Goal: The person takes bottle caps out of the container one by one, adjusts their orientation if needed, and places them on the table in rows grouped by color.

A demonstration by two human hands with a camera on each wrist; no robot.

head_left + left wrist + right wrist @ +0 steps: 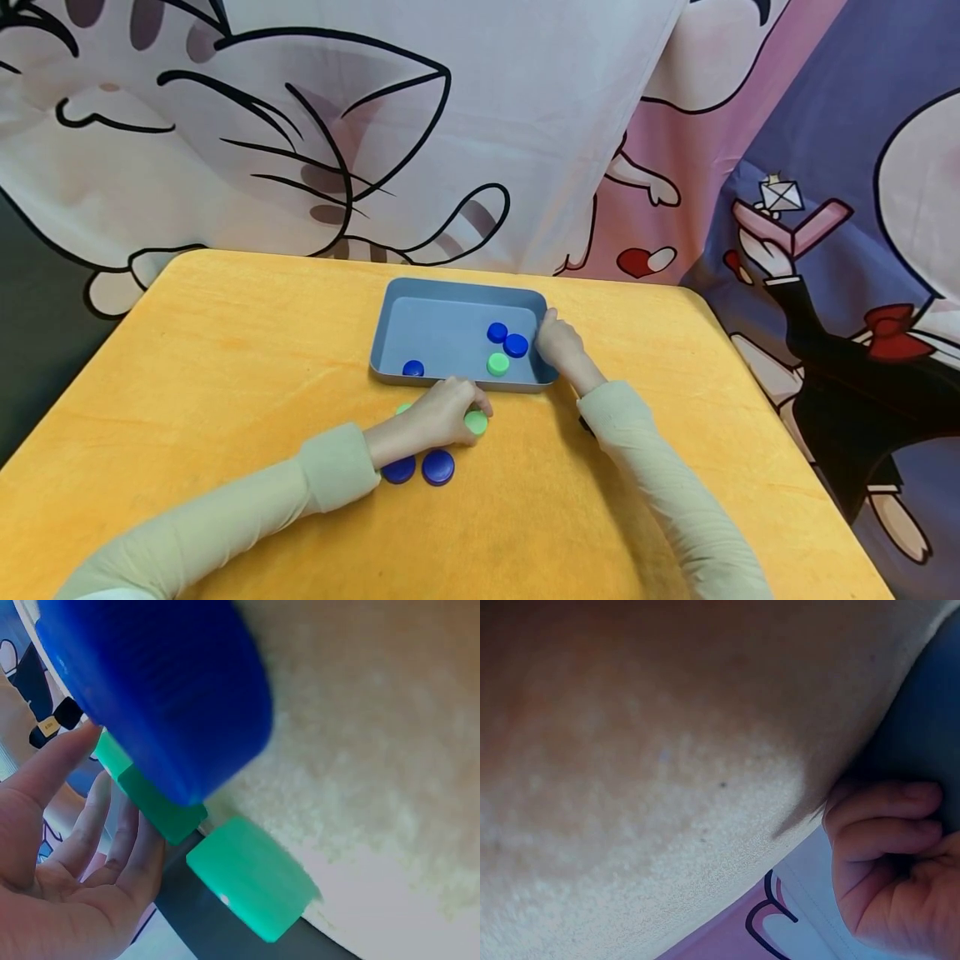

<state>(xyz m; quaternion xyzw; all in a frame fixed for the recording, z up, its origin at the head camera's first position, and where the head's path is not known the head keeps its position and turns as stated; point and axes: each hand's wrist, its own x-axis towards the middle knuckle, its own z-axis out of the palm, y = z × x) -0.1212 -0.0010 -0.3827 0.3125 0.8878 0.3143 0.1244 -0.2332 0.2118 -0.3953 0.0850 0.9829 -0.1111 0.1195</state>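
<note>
My left hand (442, 412) is in front of the tray's near wall, its thumb and fingers around a green bottle cap (476, 422). In the left wrist view the fingers (90, 825) curve beside that cap, partly behind a large, close blue bottle cap (165, 690). Another green cap (403, 408) peeks out behind the hand. Two blue caps, one (438, 467) fully visible, lie nearer on the table. My right hand (561, 343) grips the right wall of the blue-grey tray (442, 312); its fingers are curled in the right wrist view (889, 825).
Inside the tray lie three blue caps, one (413, 367) at the near left and two, including this blue cap (515, 345), at the right, plus a green cap (498, 364). A yellow cloth covers the table (285, 333). A cartoon-printed curtain (555, 125) hangs behind.
</note>
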